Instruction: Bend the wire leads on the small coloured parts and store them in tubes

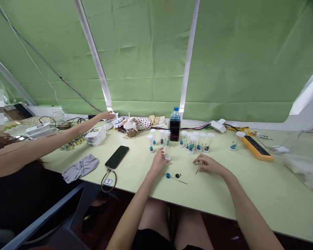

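Observation:
My left hand (158, 162) is wrapped round a clear plastic tube (168, 153), which stands upright on the table. To its right, my right hand (208, 164) hovers low over the table, fingers bent. A short thin stick (197, 172) juts down from its fingertips; its kind is too small to tell. Between my forearms lie a small blue round part (168, 175), a small black part (177, 175) and a thin dark rod (183, 182). Behind my hands stand several clear tubes with white caps (190, 146), with small blue and dark parts inside.
A dark drink bottle (175, 126) stands behind the tubes. On the right are a lone capped tube (236, 140) and an orange power strip (258, 148). A phone (117, 157), grey cloth (80, 168) and white boxes (96, 135) lie left. A co-worker's arm (59, 139) reaches across there.

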A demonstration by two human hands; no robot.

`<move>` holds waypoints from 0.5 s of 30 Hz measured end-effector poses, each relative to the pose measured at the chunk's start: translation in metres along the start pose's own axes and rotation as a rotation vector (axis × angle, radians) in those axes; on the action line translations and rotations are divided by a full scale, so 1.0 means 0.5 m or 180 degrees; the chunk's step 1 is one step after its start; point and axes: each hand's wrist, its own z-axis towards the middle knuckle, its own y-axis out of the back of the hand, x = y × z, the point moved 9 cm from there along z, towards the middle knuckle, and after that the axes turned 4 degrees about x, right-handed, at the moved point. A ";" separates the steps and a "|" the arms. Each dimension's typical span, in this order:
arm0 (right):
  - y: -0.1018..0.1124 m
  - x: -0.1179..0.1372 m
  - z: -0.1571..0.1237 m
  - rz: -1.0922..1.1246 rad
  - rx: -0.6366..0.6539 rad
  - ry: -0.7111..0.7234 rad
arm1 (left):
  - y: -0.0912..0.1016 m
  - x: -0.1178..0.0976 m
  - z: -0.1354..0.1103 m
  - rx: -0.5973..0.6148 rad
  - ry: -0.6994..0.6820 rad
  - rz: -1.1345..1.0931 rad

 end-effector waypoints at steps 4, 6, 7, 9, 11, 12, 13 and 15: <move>-0.007 0.000 -0.003 -0.0046 0.0184 0.0083 | 0.050 -0.012 -0.052 -0.0354 -0.0099 0.0357; -0.015 0.000 0.001 -0.0116 0.0245 0.0078 | 0.067 -0.023 -0.085 -0.0424 -0.0230 0.0439; -0.020 0.002 0.004 -0.0153 0.0257 0.0081 | 0.069 -0.029 -0.100 -0.0384 -0.0284 0.0446; -0.032 0.013 0.011 -0.0233 0.0248 0.0116 | 0.059 -0.038 -0.125 -0.0124 -0.0368 0.0390; -0.047 0.037 0.018 -0.0320 0.0180 0.0192 | 0.035 -0.046 -0.144 0.0271 -0.0411 0.0292; -0.055 0.052 0.021 -0.0365 0.0129 0.0240 | 0.022 -0.049 -0.151 0.0465 -0.0429 0.0242; -0.064 0.069 0.023 -0.0405 0.0077 0.0294 | 0.009 -0.051 -0.156 0.0626 -0.0450 0.0201; -0.081 0.100 0.027 -0.0465 -0.0034 0.0393 | -0.008 -0.056 -0.162 0.0824 -0.0505 0.0155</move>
